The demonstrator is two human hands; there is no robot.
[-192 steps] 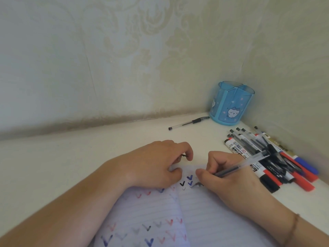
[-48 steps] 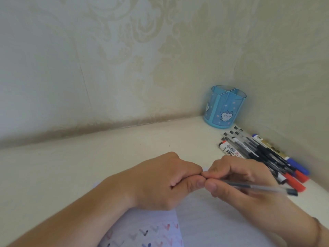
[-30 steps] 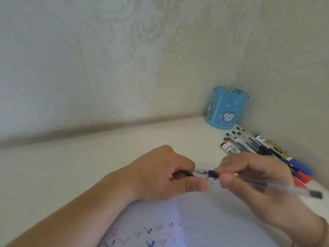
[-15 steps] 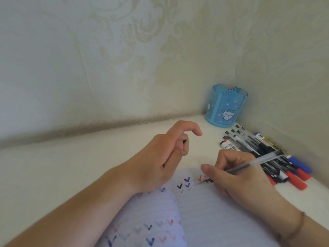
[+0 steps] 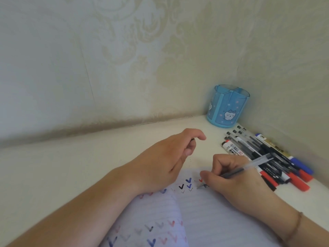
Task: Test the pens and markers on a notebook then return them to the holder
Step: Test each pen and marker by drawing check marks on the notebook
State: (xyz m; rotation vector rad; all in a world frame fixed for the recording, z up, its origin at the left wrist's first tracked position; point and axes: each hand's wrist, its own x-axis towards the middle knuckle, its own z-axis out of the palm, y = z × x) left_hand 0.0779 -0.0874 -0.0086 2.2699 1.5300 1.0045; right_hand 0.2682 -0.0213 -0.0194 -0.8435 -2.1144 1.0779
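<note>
My right hand (image 5: 236, 182) pinches a clear gel pen (image 5: 249, 165) between thumb and forefinger in a writing grip, its tip down on the open notebook (image 5: 204, 211), just beside the last red tick of the top row. My left hand (image 5: 167, 157) rests its heel on the notebook's upper left edge, fingers loosely curled with the forefinger lifted; a small dark thing peeks out under them, probably the pen's cap, though I cannot make it out for sure, so I will not swear the hand holds anything.

Judging how far I am: the notebook already carries many ticks in black, blue, red and grey, on the left page and along the top of the right page, so a good share of the testing looks done. The return has not begun at all, as far as I can see. The blue pen holder (image 5: 227, 106) stands in the wall corner, well beyond the notebook and to its right, and its compartments look empty. The pile of pens and markers (image 5: 263, 154) lies flat on the desk (image 5: 71, 166) between the holder and the notebook's right side, just behind my right hand. Which of those still need a test stroke I cannot say; all of them, plus the one I hold, still have to go into the holder
</note>
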